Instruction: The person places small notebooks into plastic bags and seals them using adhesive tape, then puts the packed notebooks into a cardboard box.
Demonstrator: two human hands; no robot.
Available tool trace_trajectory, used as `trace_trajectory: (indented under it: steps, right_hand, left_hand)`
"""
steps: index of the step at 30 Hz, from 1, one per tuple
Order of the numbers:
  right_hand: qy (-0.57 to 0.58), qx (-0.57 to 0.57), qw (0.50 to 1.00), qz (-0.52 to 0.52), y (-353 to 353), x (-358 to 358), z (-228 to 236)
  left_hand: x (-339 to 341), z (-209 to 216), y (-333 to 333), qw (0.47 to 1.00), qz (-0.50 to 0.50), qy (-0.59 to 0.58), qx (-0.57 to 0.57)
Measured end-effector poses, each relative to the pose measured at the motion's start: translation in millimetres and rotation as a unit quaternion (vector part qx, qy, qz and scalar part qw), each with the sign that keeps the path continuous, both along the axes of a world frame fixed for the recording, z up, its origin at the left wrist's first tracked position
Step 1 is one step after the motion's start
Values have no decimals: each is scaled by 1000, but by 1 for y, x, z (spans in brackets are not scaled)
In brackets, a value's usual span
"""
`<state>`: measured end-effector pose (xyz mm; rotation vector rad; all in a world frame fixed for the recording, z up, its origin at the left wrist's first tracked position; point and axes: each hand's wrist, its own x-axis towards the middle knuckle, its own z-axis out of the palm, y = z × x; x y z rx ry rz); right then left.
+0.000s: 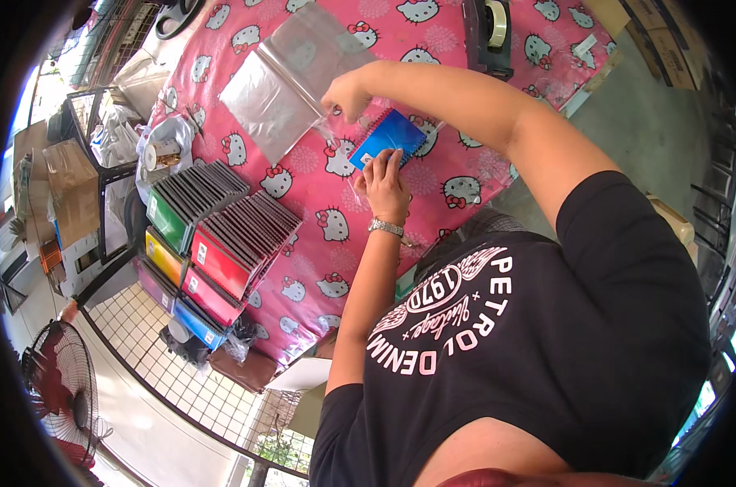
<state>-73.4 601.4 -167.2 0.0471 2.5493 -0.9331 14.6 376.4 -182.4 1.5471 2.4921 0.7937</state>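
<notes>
A small blue spiral notebook (395,136) lies on the pink table cover, its coil along the upper left edge. Clear film shows around it, apparently a plastic sleeve. My left hand (387,185), with a metal watch on the wrist, holds the notebook by its near edge, fingertips on the cover. Beyond it, my right hand (350,93) is closed, its fingers pinching what looks like the clear plastic by the notebook's far left corner. Right beside that hand lies a stack of flat clear plastic bags (271,101). The right fingertips are partly hidden.
Stacked spiral notebooks with green (167,217), red (222,258), yellow and other covers stand at the table's left. A tape dispenser (490,36) sits at the far edge. Black scissor-like handles (176,18) lie far left. A fan (64,390) stands lower left; cardboard boxes (664,45) stand far right.
</notes>
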Motion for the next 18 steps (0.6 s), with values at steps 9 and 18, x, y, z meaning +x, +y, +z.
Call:
trace_trajectory:
  steps: [9,18]
  right_hand:
    - [357,123,919,-114,-72,127,12]
    - [406,209,876,-154,-97,155,-30]
  left_hand:
    - [-18,-19,-2,970,171,-110,133]
    - [-84,-20,0,938,163,-292,94]
